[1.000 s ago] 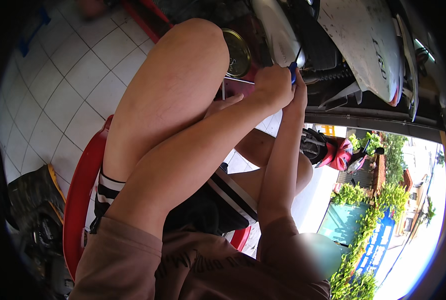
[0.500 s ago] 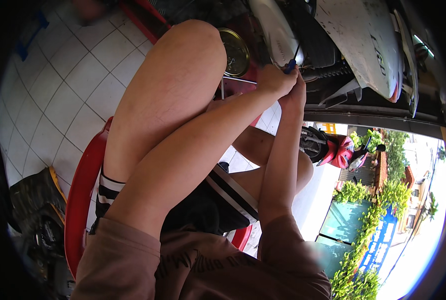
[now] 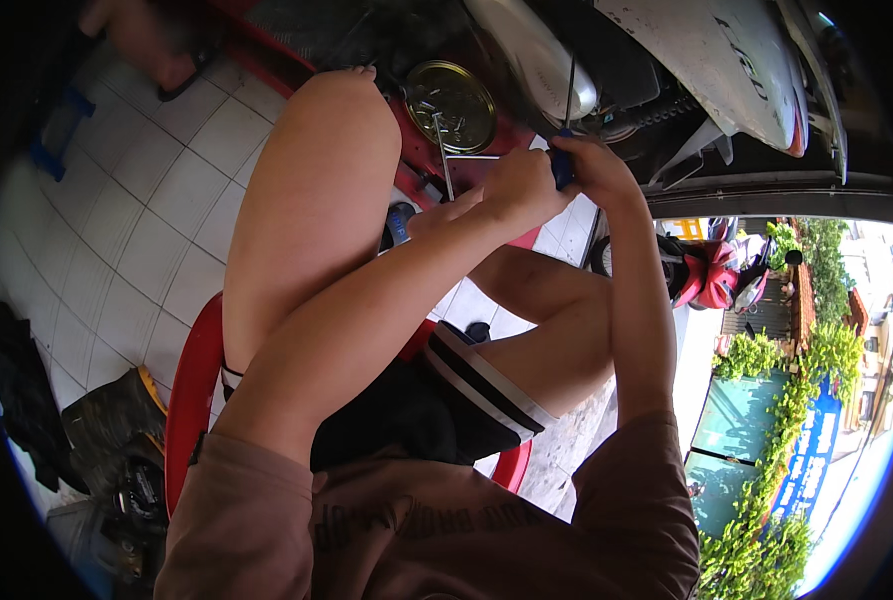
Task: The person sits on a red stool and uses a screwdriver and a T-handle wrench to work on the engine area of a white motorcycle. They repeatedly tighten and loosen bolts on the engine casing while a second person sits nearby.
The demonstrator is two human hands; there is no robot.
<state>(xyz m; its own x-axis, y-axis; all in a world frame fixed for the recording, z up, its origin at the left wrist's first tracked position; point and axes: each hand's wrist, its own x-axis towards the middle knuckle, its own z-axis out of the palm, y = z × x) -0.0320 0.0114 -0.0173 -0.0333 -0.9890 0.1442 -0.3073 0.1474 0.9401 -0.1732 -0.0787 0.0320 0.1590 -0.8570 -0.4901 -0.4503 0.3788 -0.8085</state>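
In front of me, both my hands come together on a screwdriver [image 3: 563,168] with a blue handle, its thin dark shaft pointing away from me. My left hand [image 3: 522,186] is closed in a fist against the handle. From the other side, the thumb and fingers of my right hand [image 3: 594,170] grip it too. The shaft passes in front of a motorbike, beside its silver-white rounded cover [image 3: 541,55]; whether the tip touches anything I cannot tell. Close to my left hand is a metal T-shaped rod tool [image 3: 444,150].
A round tin [image 3: 453,100] with small metal parts stands on a red platform [image 3: 514,140]. The motorbike's pale side panel [image 3: 711,60] hangs over the right. I sit on a red chair [image 3: 192,400]. Another person's leg [image 3: 146,50] is at the far left, near a blue stool [image 3: 61,130].
My hands and the screwdriver have come back toward me, and more of its shaft shows. The view has shifted, bringing the tin and another person's leg further into sight.
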